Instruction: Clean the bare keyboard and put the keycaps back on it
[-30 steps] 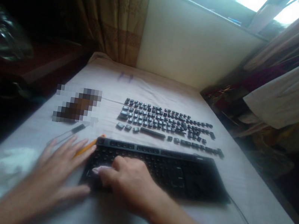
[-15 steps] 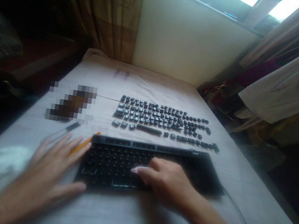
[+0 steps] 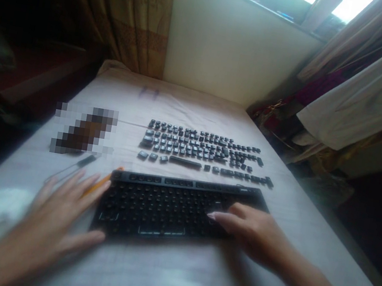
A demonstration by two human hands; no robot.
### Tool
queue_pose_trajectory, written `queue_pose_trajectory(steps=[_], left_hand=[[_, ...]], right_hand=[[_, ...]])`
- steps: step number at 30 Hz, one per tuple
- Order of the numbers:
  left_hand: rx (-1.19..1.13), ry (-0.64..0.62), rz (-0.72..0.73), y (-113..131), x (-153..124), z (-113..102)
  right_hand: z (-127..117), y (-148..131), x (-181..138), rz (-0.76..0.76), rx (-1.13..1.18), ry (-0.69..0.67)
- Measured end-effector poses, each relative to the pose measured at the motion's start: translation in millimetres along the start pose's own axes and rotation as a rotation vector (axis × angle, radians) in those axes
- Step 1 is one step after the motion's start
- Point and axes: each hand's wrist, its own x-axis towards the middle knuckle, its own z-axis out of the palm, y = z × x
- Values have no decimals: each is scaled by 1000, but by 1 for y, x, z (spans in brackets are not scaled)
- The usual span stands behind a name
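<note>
A black keyboard (image 3: 162, 208) with its keycaps off lies across the bed in front of me. My left hand (image 3: 66, 210) is open, fingers spread, its fingertips and thumb at the keyboard's left edge. Beneath its fingers is a thin orange stick (image 3: 96, 185). My right hand (image 3: 249, 229) is closed in a pinch over the right part of the keyboard. A small whitish piece that looks like tissue (image 3: 214, 216) shows at its thumb tip, pressed to the key bed. Behind the keyboard, the loose black keycaps (image 3: 186, 149) lie in rows, a long space bar (image 3: 185, 162) among them.
A crumpled white wad (image 3: 2, 210) lies at the lower left. Near my left hand is a small dark object with thin wires (image 3: 85, 161), and a pixelated brown item (image 3: 86, 131) beyond it. Hanging cloths (image 3: 369, 89) are on the right, a curtain (image 3: 137, 23) at the back left.
My right hand has slid to the right across the keyboard with the whitish piece. My left hand stays at the left edge. The view has shifted slightly.
</note>
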Motion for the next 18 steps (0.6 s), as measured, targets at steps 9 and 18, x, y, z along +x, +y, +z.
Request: queue_pose_trajectory(steps=[9,18], left_hand=[[26,80,62,-5,-6,15],[9,74,81,-4,-6,15]], right_hand=[[3,-65,50,-84,173,186],[29,-130,111,-165,137,74]])
